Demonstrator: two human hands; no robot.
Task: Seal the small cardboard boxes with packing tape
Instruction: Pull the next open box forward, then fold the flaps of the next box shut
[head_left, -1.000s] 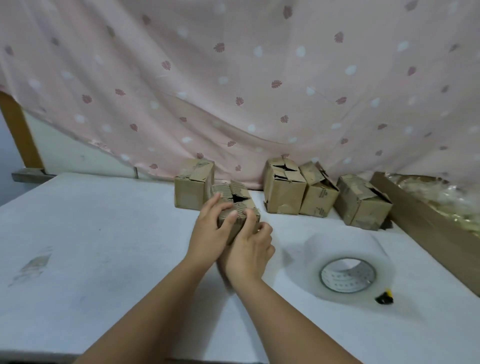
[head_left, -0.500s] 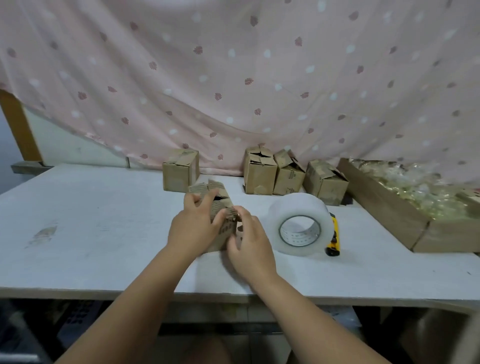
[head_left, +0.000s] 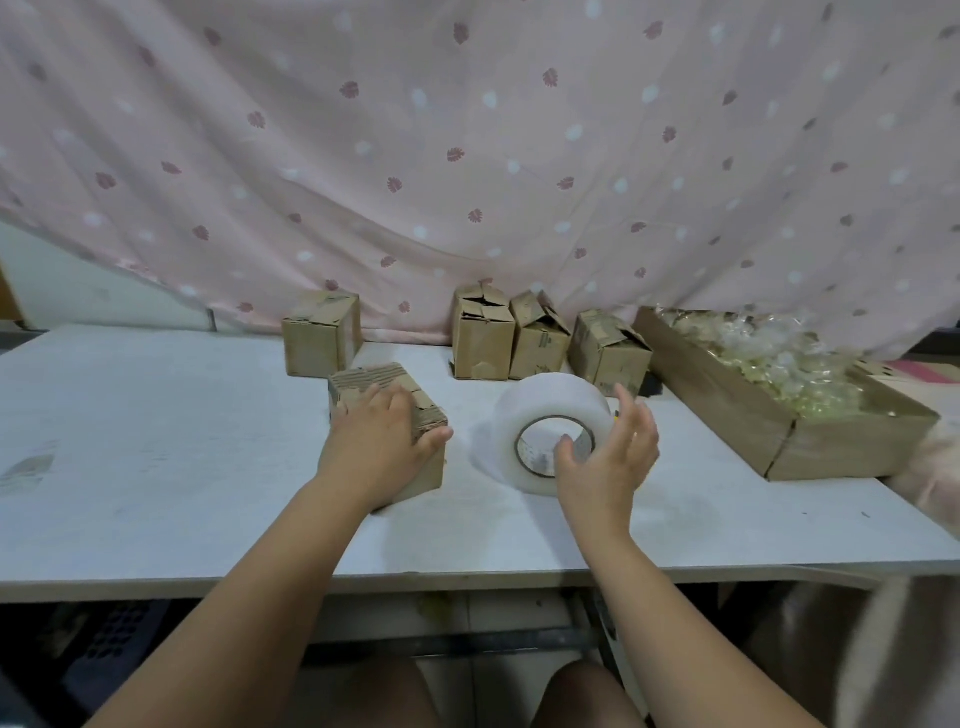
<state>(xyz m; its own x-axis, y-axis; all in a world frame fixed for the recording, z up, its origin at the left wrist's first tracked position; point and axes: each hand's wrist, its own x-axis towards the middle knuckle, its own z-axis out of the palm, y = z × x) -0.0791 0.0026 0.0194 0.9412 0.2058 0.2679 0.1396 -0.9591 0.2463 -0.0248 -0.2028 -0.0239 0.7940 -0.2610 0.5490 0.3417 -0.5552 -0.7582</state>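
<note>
A small worn cardboard box (head_left: 358, 387) lies on the white table (head_left: 156, 467) in front of me, its flaps folded down. My left hand (head_left: 382, 441) rests flat on its top with the thumb against the right side. To its right a big roll of clear packing tape (head_left: 545, 410) stands on edge, its core facing me. My right hand (head_left: 610, 457) hovers spread in front of the roll's right side, fingers apart, not gripping it.
Several more small boxes stand along the curtain: one (head_left: 321, 332) at the left, three (head_left: 540, 338) behind the tape. A long cardboard tray (head_left: 737, 400) of clear wrapped pieces lies at the right. The pink curtain (head_left: 467, 156) hangs behind.
My right hand has left the box and moved right to the tape roll. The left hand now lies flat on the box's closed flaps. The view has pulled back.
</note>
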